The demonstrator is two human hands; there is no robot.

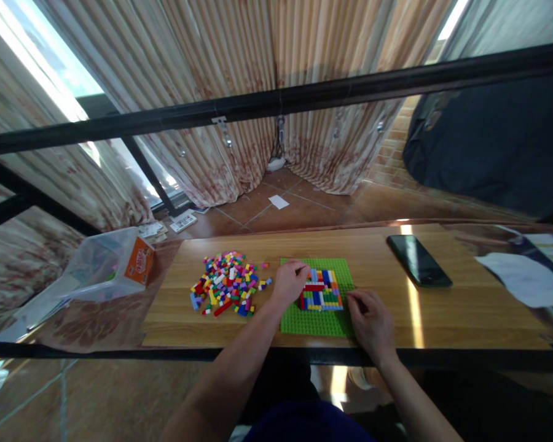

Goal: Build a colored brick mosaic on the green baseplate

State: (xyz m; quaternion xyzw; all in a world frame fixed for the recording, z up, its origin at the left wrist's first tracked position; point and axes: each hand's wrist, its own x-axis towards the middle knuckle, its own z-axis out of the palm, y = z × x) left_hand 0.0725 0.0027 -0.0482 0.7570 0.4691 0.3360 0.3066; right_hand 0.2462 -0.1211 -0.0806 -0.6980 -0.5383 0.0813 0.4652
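Note:
A green baseplate [313,322] lies on the wooden board [465,307], with a patch of coloured bricks [323,294] built on its middle. My left hand [289,283] rests on the plate's left part, its fingers curled and pinched at the upper left corner of the brick patch; what they hold is too small to name. My right hand [371,322] lies on the plate's lower right edge, fingers bent and pressed down on it. A loose pile of small coloured bricks [225,282] is spread to the left of the plate.
A black phone [418,260] lies at the board's far right. A clear plastic bag with an orange label [115,264] sits left of the board. Papers [529,276] lie at the right. A black metal bar [276,104] crosses overhead; curtains hang behind.

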